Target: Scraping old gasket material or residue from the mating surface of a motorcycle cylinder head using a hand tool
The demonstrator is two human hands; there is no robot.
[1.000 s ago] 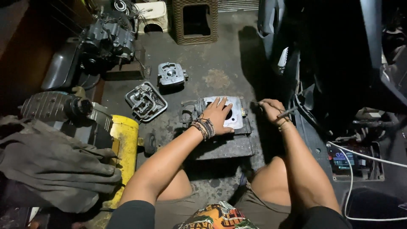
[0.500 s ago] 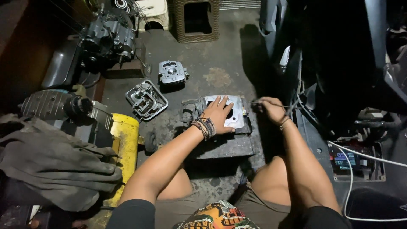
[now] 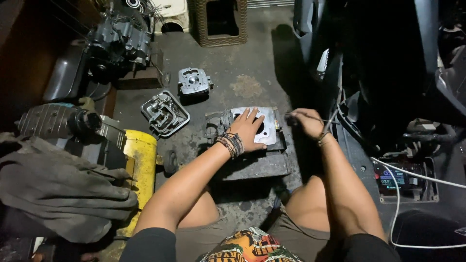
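My left hand (image 3: 248, 130) lies flat, fingers spread, on a grey metal engine cylinder block (image 3: 268, 132) with a round bore, which rests on a dark slab (image 3: 257, 165) on the concrete floor. Beaded bracelets circle that wrist. My right hand (image 3: 307, 122) is closed around a thin metal rod-like tool (image 3: 294, 116), just right of the block, with the tool's tip pointing left toward the block's edge. My bare knees show at the bottom.
A cylinder head (image 3: 194, 81) and an engine cover (image 3: 165, 113) lie on the floor to the left. An engine (image 3: 119, 41) sits at the back left, a yellow container (image 3: 141, 167) and grey cloth (image 3: 58, 194) at left. A dark vehicle body (image 3: 388, 73) and white cable (image 3: 412, 174) crowd the right.
My right hand with the thin tool has stayed beside the block with only small shifts. The left hand keeps pressing on the block.
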